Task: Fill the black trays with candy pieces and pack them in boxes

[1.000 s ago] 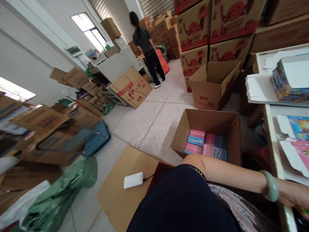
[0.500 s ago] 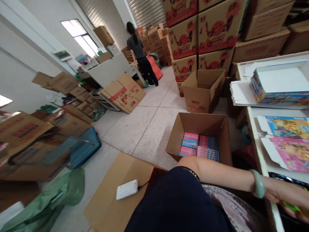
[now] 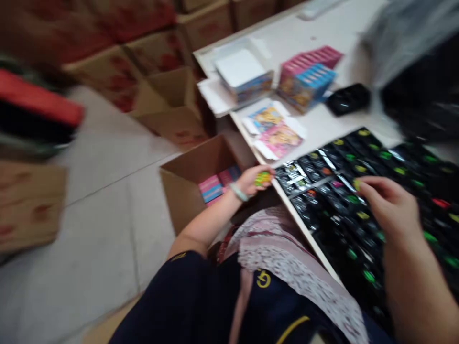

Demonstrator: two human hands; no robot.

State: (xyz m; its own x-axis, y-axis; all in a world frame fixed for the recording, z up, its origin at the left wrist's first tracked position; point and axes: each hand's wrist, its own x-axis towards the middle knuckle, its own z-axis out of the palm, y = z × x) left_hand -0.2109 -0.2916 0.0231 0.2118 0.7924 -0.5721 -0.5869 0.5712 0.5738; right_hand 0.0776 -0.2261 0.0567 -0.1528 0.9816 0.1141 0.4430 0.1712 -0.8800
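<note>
My left hand (image 3: 249, 180), with a pale bangle at its wrist, is at the table's near edge. It is closed around several small yellow, green and orange pieces (image 3: 263, 179), too blurred to name. Over the table, my right hand (image 3: 396, 205) pinches a small yellow piece (image 3: 356, 185) between thumb and fingertips. Below it spread rows of black plastic trays (image 3: 322, 215) with shiny compartments. Green, yellow, red, pink and orange bits lie in many of them.
Flat printed cartons (image 3: 279, 140) lie beyond the trays, near a stack of printed boxes (image 3: 247, 79) and a pink-and-blue display box (image 3: 308, 79). Left of the table stands an open cardboard box (image 3: 190, 167) with small boxes inside. Black plastic wrap (image 3: 423, 95) lies far right.
My view has swung right and down from the room to the table. My right hand and the black trays have come into view; the other person has left it.
</note>
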